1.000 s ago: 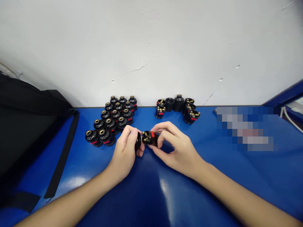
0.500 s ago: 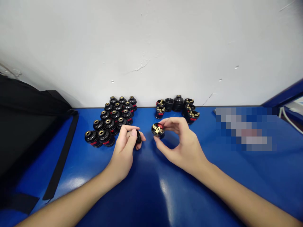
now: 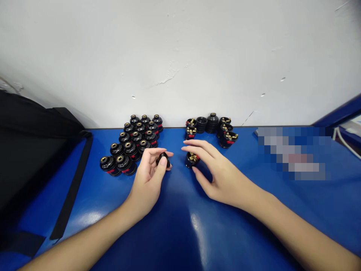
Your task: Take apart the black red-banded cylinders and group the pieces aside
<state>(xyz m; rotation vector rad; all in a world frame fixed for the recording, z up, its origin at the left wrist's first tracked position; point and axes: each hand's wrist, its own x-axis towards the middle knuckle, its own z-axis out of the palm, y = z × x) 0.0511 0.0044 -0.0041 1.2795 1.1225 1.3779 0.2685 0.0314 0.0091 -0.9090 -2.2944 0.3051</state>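
My left hand [image 3: 150,169] is closed on a small black cap [image 3: 163,160], held between thumb and fingers. To its right, a black cup with brass contacts and a red part [image 3: 191,159] stands on the blue table [image 3: 175,226]. My right hand [image 3: 216,169] is open around the right side of that cup, fingers apart and partly above it; whether any finger touches it is hard to tell. Close to my left hand stand several closed black caps with brass-ringed tops [image 3: 130,149], grouped in slanting rows.
Behind my right hand are open cups with brass contacts [image 3: 229,139] and a ribbed black stack [image 3: 213,123]. A black bag [image 3: 34,143] with a strap [image 3: 72,188] lies at the left. A white wall [image 3: 197,56] rises behind. A blurred patch [image 3: 296,154] covers something at the right.
My right hand has loosened from the cup, its fingers spreading up and over; the cup sits slightly further right and lower. In my left hand the black cap has turned and shows more.
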